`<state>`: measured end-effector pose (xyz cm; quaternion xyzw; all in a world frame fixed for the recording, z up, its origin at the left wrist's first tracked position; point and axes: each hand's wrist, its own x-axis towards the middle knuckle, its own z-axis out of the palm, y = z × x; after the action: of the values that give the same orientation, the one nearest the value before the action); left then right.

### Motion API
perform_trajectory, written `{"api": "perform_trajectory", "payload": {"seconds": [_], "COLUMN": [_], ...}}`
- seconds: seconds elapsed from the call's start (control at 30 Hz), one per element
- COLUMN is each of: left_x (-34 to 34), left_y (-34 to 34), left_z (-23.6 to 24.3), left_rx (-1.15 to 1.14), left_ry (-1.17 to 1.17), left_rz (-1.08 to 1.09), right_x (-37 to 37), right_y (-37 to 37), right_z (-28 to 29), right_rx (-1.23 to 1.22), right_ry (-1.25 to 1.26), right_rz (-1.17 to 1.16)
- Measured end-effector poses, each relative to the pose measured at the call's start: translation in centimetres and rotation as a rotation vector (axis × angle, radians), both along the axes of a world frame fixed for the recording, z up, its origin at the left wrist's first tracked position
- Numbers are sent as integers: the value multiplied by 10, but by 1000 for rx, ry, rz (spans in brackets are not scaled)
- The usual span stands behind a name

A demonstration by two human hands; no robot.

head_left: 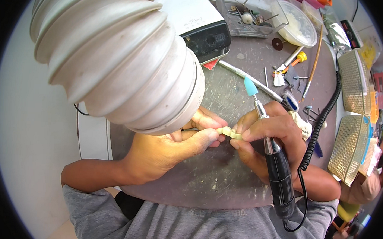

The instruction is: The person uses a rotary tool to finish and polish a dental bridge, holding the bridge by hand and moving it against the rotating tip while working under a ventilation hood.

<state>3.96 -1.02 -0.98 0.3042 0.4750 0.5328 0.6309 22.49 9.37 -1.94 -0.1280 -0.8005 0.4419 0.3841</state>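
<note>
Between my hands is a small pale-yellow dental bridge, a row of joined tooth shapes. My left hand pinches its left end with thumb and fingers closed. At the other end, the thumb and fingertips of my right hand touch it. That same hand is closed around a black and silver rotary handpiece, tilted with its tip away from me. A light-blue pointed polishing bit sits in the tip, apart from the bridge. Part of my left hand's back is hidden under a white ribbed hose.
A white and black box unit stands behind the hose. Farther back are a clear tray of small tools and a round tub. A brush and a coiled black cord lie right. Baskets and another person's arm are beyond.
</note>
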Motion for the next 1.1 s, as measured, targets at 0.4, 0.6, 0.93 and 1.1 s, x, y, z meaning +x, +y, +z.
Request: {"api": "perform_trajectory", "payload": {"seconds": [0.4, 0.6, 0.93, 1.1], "left_x": [4, 3, 1, -1], "left_y": [1, 0, -1, -2], "left_z": [-5, -1, 1, -3], "left_rx": [68, 25, 42, 94], "left_ry": [-14, -26, -5, -12], "left_rz": [17, 15, -4, 2], "right_x": [-1, -1, 1, 1], "right_y": [-2, 0, -2, 0], "right_z": [-1, -1, -2, -5], "right_rx": [-9, -52, -234, -371], "right_ry": [-2, 2, 0, 23], "right_rz": [18, 11, 3, 40]}}
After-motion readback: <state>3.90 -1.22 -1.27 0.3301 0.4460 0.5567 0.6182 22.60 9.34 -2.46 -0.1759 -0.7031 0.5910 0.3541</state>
